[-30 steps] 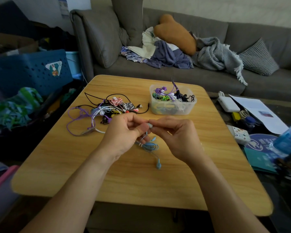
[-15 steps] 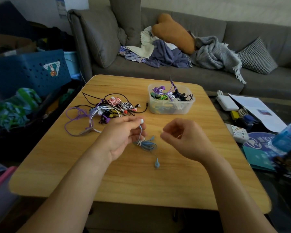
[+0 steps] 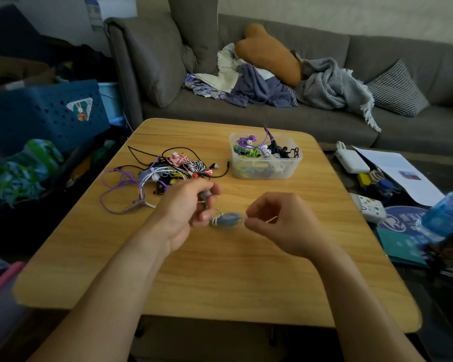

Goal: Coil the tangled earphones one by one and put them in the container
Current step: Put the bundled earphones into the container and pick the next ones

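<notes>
**Blue earphone coil being finished, not yet binned**

Left hand [image 3: 186, 212] pinches an earbud, fingers curled. Right hand [image 3: 275, 223] pinches the far end of the blue earphones [image 3: 226, 220], a small coil held between both hands just above the tabletop [image 3: 220, 278]. Likely next: tuck the loose end, carry it to the container [image 3: 266, 171]. Tangled pile [image 3: 168, 173] still waits.

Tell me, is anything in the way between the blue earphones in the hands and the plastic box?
Nothing visible is. The blue earphones hang between the left hand and right hand, and only bare wooden table lies between them and the clear plastic container. The tangled earphone pile sits off to the left, outside that path.
</notes>
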The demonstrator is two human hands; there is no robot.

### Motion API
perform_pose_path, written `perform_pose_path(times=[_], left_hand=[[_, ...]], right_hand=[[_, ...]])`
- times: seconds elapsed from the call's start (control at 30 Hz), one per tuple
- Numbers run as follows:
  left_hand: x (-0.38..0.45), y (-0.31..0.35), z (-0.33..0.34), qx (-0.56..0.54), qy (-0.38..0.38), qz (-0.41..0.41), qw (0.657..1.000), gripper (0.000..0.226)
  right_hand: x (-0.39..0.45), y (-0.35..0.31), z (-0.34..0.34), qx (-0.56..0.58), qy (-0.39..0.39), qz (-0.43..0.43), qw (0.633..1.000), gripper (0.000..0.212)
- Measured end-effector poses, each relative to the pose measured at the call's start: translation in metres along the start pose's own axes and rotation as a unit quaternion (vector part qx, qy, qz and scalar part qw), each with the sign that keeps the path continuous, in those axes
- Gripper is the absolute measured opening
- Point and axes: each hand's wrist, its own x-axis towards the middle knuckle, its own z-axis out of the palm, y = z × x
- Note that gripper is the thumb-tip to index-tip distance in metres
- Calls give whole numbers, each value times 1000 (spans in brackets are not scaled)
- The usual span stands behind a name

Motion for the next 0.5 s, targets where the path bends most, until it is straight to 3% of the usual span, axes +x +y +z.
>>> perform_pose_path(times=[0.1,0.27,0.37,0.43,0.5], left_hand=[[-3,4,1,-71,-78,-21,994,20],[-7,0,7,48,-71,78,993,17],[-7,-3,10,134,-74,123,981,11],[-8,-7,14,152,-86,143,974,32],[-10,-9,18,164,-62,173,969,38]], right_hand=[[0,-5,-5,129,44,25,990,12],[-6,-22,-4,414,22,73,907,23],[-4,-25,5,467,18,105,878,26],[-3,-25,11,464,32,104,879,29],[-3,-26,15,454,44,87,886,30]])
